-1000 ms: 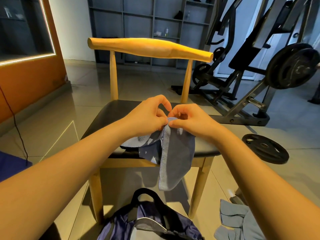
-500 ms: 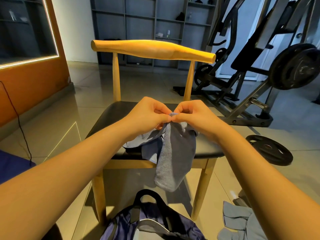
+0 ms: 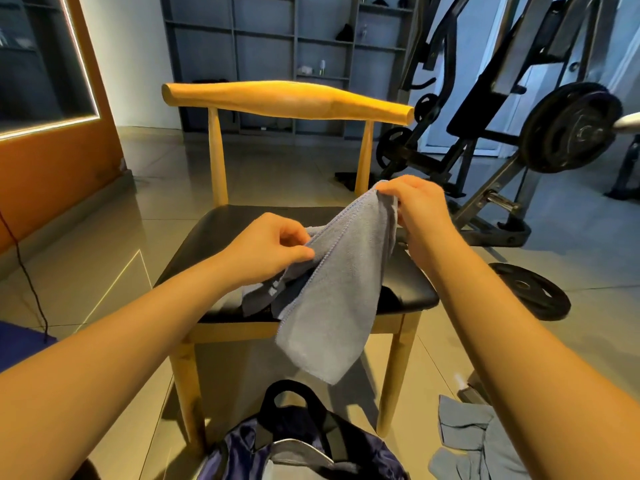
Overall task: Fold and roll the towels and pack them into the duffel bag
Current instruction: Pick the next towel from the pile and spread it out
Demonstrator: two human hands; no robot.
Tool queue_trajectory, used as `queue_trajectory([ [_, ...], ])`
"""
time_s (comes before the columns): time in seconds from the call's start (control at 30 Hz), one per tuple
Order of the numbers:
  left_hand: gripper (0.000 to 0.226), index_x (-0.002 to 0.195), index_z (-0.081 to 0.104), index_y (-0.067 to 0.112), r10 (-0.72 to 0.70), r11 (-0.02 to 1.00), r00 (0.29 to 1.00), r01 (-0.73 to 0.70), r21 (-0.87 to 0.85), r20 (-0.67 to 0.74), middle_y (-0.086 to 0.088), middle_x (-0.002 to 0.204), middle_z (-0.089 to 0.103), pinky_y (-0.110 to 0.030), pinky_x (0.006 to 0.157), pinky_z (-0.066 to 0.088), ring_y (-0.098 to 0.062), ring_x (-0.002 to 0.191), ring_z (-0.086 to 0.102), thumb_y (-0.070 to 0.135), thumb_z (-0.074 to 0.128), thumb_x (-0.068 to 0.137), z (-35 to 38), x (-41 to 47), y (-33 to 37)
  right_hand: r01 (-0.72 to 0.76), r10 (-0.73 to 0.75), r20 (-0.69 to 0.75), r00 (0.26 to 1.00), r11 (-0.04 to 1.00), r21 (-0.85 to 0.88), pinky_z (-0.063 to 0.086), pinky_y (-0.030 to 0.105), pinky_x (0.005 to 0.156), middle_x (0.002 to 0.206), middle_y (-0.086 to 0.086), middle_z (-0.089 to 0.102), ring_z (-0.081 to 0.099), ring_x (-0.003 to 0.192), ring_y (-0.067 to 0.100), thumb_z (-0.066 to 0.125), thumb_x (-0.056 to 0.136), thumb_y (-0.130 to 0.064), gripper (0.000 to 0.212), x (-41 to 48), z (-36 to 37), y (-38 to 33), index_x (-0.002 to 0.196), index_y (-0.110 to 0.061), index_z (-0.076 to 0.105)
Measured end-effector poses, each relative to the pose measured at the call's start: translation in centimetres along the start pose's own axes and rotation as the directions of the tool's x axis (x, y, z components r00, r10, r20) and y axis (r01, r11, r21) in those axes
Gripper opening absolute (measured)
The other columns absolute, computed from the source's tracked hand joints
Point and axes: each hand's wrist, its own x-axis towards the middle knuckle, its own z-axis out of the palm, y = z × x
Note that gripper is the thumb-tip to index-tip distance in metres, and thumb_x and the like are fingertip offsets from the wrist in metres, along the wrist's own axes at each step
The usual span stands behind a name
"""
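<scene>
A grey-blue towel [image 3: 332, 299] hangs over the front of a wooden chair's black seat [image 3: 207, 237]. My right hand [image 3: 415, 206] pinches its top corner and holds it raised toward the right. My left hand [image 3: 273, 247] pinches the towel's stitched edge lower down, between thumb and fingers. The towel's bottom corner dangles below the seat, above the open dark blue duffel bag [image 3: 304, 445] on the floor. More grey-blue towels [image 3: 467, 441] lie crumpled on the floor at the lower right.
The chair's wooden backrest [image 3: 287, 102] curves across the middle. A weight machine [image 3: 519, 116] with black plates stands at the right, and a loose weight plate [image 3: 530, 292] lies on the tiles. An orange wall [image 3: 52, 161] and a black cable [image 3: 24, 271] are at the left.
My hands, together at the towel's top a second ago, have drawn apart. The right one lifted a corner up and right, spreading the edge; the left slid down along it.
</scene>
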Motion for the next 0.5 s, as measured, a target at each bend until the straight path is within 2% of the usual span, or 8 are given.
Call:
queue_trajectory([
  [0.07, 0.005, 0.087, 0.078, 0.02, -0.039, 0.999, 0.999, 0.039, 0.019, 0.027, 0.003, 0.078, 0.075, -0.034, 0.074, 0.06, -0.017, 0.078, 0.07, 0.02, 0.075, 0.091, 0.0, 0.0, -0.8, -0.102, 0.109, -0.079, 0.991, 0.991, 0.085, 0.05, 0.026, 0.063, 0.073, -0.005, 0.065, 0.059, 0.072, 0.011, 0.07, 0.089, -0.011, 0.014, 0.5, -0.6, 0.5, 0.076, -0.015, 0.07],
  [0.17, 0.005, 0.093, 0.076, 0.02, -0.056, 0.998, 0.997, 0.056, 0.018, 0.052, -0.001, 0.084, 0.076, -0.044, 0.079, 0.062, -0.024, 0.083, 0.072, 0.016, 0.075, 0.09, 0.2, 0.0, -1.5, -0.235, 0.277, -0.108, 0.955, 0.925, 0.3, 0.045, 0.017, 0.041, 0.055, -0.002, 0.058, 0.053, 0.049, 0.01, 0.068, 0.089, -0.002, 0.015, 1.0, -1.6, 1.5, 0.076, -0.009, 0.065],
  [0.2, 0.009, 0.094, 0.073, 0.021, -0.042, 0.999, 0.998, 0.041, 0.027, 0.046, -0.002, 0.085, 0.075, -0.045, 0.078, 0.062, -0.023, 0.082, 0.072, 0.014, 0.074, 0.089, 0.5, -0.1, -1.6, -0.272, 0.326, -0.107, 0.939, 0.898, 0.346, 0.05, 0.019, 0.045, 0.061, 0.001, 0.061, 0.057, 0.051, 0.012, 0.067, 0.089, -0.001, 0.015, 1.2, -1.9, 2.0, 0.076, -0.008, 0.066],
  [0.23, 0.013, 0.093, 0.068, 0.023, -0.022, 0.999, 0.999, 0.021, 0.041, 0.032, -0.002, 0.085, 0.073, -0.046, 0.077, 0.061, -0.022, 0.08, 0.07, 0.011, 0.073, 0.089, 0.8, -0.2, -1.7, -0.299, 0.359, -0.1, 0.928, 0.878, 0.375, 0.057, 0.025, 0.056, 0.071, 0.005, 0.067, 0.062, 0.059, 0.015, 0.068, 0.088, 0.0, 0.013, 1.4, -2.1, 2.5, 0.077, -0.007, 0.068],
  [0.3, 0.021, 0.089, 0.057, 0.024, 0.029, 0.997, 1.0, -0.029, 0.078, 0.012, -0.002, 0.081, 0.068, -0.047, 0.071, 0.058, -0.02, 0.073, 0.064, 0.006, 0.067, 0.087, 1.6, -0.6, -1.9, -0.328, 0.397, -0.106, 0.912, 0.859, 0.392, 0.059, 0.038, 0.075, 0.09, 0.013, 0.071, 0.066, 0.075, 0.022, 0.07, 0.087, -0.001, 0.007, 2.1, -2.4, 3.7, 0.081, -0.005, 0.07],
  [0.33, 0.023, 0.087, 0.054, 0.024, 0.053, 0.993, 0.998, -0.054, 0.108, 0.016, -0.001, 0.079, 0.066, -0.047, 0.068, 0.056, -0.019, 0.071, 0.061, 0.004, 0.064, 0.086, 2.1, -0.8, -1.9, -0.339, 0.412, -0.124, 0.903, 0.858, 0.386, 0.059, 0.038, 0.074, 0.093, 0.014, 0.071, 0.066, 0.076, 0.023, 0.071, 0.086, -0.002, 0.003, 2.5, -2.6, 4.1, 0.086, -0.004, 0.069],
  [0.43, 0.022, 0.084, 0.058, 0.025, 0.101, 0.97, 0.994, -0.105, 0.218, 0.028, 0.003, 0.077, 0.063, -0.046, 0.068, 0.053, -0.017, 0.071, 0.057, 0.003, 0.058, 0.088, 3.3, -1.2, -1.9, -0.376, 0.463, -0.181, 0.868, 0.849, 0.371, 0.056, 0.034, 0.065, 0.095, 0.012, 0.069, 0.065, 0.076, 0.022, 0.072, 0.088, -0.006, 0.015, 3.3, -3.0, 5.5, 0.1, -0.003, 0.064],
  [0.5, 0.025, 0.083, 0.065, 0.027, 0.115, 0.956, 0.993, -0.113, 0.271, 0.008, 0.006, 0.078, 0.063, -0.041, 0.068, 0.05, -0.012, 0.073, 0.055, 0.003, 0.056, 0.085, 4.1, -1.4, -1.9, -0.371, 0.478, -0.192, 0.857, 0.832, 0.411, 0.061, 0.042, 0.081, 0.104, 0.014, 0.071, 0.07, 0.088, 0.027, 0.073, 0.088, -0.004, 0.015, 3.6, -3.2, 6.4, 0.099, -0.003, 0.063],
])
